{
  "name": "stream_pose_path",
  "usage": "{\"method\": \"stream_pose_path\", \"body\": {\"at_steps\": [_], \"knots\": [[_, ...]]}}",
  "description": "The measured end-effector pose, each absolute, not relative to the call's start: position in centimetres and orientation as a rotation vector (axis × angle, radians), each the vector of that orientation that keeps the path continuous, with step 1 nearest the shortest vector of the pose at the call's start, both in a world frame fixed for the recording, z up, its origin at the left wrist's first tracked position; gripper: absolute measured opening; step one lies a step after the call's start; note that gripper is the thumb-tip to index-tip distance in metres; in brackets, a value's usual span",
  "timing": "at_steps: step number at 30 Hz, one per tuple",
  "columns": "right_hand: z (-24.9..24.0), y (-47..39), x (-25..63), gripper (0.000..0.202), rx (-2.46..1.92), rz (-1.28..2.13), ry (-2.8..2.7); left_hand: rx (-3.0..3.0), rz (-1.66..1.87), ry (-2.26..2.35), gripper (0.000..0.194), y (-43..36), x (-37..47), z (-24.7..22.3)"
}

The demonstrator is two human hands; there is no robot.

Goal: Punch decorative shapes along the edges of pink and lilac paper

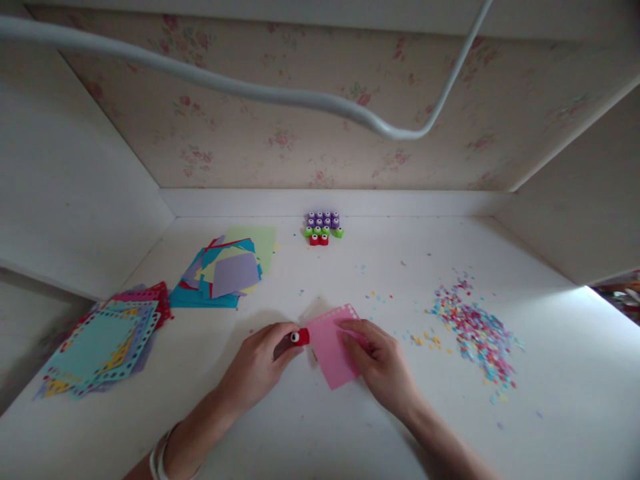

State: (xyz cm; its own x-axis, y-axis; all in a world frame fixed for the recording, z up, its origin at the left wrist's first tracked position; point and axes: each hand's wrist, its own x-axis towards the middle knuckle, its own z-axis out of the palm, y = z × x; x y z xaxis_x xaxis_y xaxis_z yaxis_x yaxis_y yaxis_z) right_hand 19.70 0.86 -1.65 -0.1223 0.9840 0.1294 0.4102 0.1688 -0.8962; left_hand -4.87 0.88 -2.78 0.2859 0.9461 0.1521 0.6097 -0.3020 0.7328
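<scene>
My left hand (263,357) is closed on a small red paper punch (300,337) with a white button. The punch sits at the left edge of a pink sheet of paper (333,360); whether the edge is inside its slot I cannot tell. Between the thumb and fingers of my right hand (379,363), the sheet is gripped from its right side, a little tilted. Punched holes run along the sheet's top edge, and some show by my right fingers. My fingers hide part of the right edge.
A pile of colourful punched confetti (475,330) lies to the right. Sheets with punched borders (100,343) are stacked at the far left, plain coloured sheets (235,275) behind them. Several purple, green and red punches (323,227) stand at the back. A white cable (300,98) crosses above.
</scene>
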Motion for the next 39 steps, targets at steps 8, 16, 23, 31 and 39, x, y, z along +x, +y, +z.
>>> {"method": "stream_pose_path", "body": {"at_steps": [8,16,23,31,39], "knots": [[-1.37,0.77,19.67,0.021,-1.314,0.921,-1.665,2.065,0.806,1.362,0.021,0.85,-4.92,-2.89],[-1.42,0.7,19.71,0.019,-1.305,0.924,-1.666,2.089,0.824,1.353,0.021,0.92,-4.78,-2.74],[-1.26,0.58,19.59,0.019,-1.299,0.924,-1.676,2.112,0.833,1.354,0.021,0.95,-4.84,-2.74],[-1.35,0.54,19.69,0.019,-1.315,0.905,-1.671,2.114,0.808,1.363,0.02,0.98,-4.81,-2.52],[-1.2,0.73,19.57,0.019,-1.303,0.892,-1.684,2.101,0.802,1.346,0.02,0.93,-4.83,-2.76]]}}
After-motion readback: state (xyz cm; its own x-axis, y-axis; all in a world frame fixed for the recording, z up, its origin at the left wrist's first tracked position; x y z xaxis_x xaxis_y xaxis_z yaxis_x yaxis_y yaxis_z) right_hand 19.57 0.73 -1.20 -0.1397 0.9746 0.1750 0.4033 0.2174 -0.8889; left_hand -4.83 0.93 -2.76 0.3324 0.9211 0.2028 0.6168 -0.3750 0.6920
